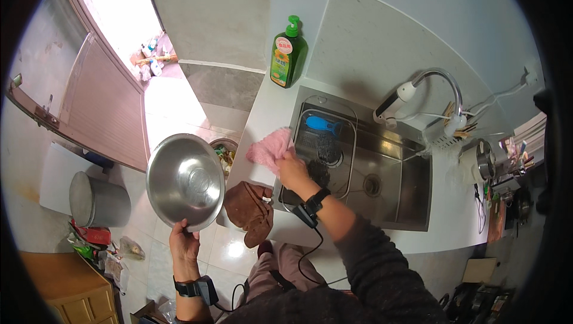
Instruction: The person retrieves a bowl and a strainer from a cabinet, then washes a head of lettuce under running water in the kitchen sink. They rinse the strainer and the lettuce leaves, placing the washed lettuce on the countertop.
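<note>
My left hand (185,241) grips the lower rim of a shiny stainless steel bowl (179,185), thumb on the inside, and holds it off the counter's left end above the floor. The bowl's inside faces me and looks empty. In my right hand (293,172) is a bunched pink cloth (271,147), over the white countertop at the sink's left edge. A brown cloth (248,207) lies on the counter's front left corner, between my two hands. The steel sink (414,189) is to the right of the pink cloth.
A wire-rimmed drain basket (353,145) in the sink holds a blue-handled brush (320,123) and dark scouring pads (318,172). The faucet (394,100) arches over the sink's back. A green pump bottle (288,55) stands behind. A waste bin (224,149) sits beside the counter.
</note>
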